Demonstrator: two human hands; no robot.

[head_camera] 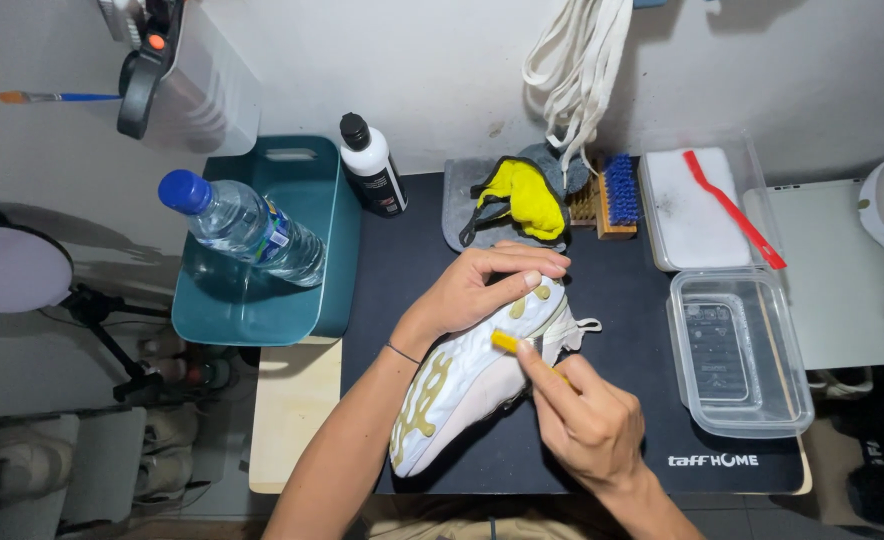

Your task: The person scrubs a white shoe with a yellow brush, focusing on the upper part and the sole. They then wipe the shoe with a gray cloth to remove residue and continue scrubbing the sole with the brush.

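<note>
The left hand (482, 285) grips a white shoe (472, 375) sole-up over the black mat (622, 300); the right hand (587, 420) pinches a yellow tool (507, 342), perhaps a small brush, against the sole: scrubbing, seemingly mid-way, needing short firm strokes. The teal bin (312, 300) holds a water bottle (247, 228); the clear tub (737, 350) looks empty.

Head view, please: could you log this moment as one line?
left hand: grips white sneaker | right hand: holds yellow tool against it | under: black mat | nearby: clear tub
</note>
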